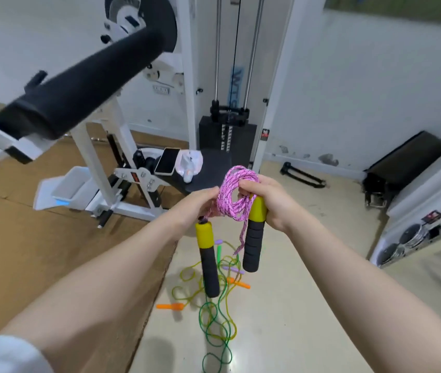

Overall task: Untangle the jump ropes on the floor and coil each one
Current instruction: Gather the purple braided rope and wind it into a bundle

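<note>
A pink braided jump rope [231,196] is wound into a coil, held up in front of me by both hands. My left hand [196,204] grips the coil's left side. My right hand [265,200] holds its right side together with one yellow-and-black handle [253,238]. The other yellow-and-black handle [208,261] hangs down below my left hand. On the floor beneath lie tangled thin ropes: a green one [215,323], a yellow one [187,275], with orange handles [170,306], purple handles [231,269] and a green handle [219,251].
A white weight machine with a black padded arm [79,84] fills the left. Its black seat [208,170] carries a phone [167,161] and a white bag [191,164]. A weight stack [227,135] stands behind. A black bench [402,162] is at the right wall.
</note>
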A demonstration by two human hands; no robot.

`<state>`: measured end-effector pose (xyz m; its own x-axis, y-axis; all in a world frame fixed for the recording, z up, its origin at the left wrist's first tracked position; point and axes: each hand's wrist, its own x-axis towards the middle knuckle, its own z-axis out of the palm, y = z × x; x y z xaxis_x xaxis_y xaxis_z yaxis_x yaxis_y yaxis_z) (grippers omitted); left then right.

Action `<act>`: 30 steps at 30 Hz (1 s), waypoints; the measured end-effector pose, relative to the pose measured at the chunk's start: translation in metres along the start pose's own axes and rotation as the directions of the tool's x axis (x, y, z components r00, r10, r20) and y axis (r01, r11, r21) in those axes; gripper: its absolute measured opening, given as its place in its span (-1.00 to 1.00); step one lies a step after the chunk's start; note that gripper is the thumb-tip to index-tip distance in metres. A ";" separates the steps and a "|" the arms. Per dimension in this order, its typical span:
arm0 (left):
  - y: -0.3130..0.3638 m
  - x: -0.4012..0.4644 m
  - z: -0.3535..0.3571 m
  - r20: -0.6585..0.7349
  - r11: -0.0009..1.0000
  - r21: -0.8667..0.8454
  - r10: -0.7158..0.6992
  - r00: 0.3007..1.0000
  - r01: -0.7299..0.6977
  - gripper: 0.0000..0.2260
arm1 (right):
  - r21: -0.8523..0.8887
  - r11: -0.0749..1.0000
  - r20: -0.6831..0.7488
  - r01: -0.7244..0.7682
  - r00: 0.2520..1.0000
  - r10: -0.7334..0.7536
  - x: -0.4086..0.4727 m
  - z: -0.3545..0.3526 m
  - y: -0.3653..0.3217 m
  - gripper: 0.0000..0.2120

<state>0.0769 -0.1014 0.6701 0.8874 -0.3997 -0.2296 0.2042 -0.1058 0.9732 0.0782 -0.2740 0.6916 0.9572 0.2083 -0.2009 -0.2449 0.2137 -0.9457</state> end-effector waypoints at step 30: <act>0.142 0.294 0.059 0.037 0.876 0.440 0.202 0.979 -0.198 -0.92 | -0.367 0.930 -0.125 -0.018 0.992 -0.030 0.185 -0.188 -0.142 -0.63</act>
<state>0.3428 -0.2877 0.7400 0.8943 -0.4467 -0.0284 -0.1785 -0.4142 0.8925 0.3194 -0.4453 0.7408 0.9759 0.0813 -0.2024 -0.1882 -0.1554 -0.9698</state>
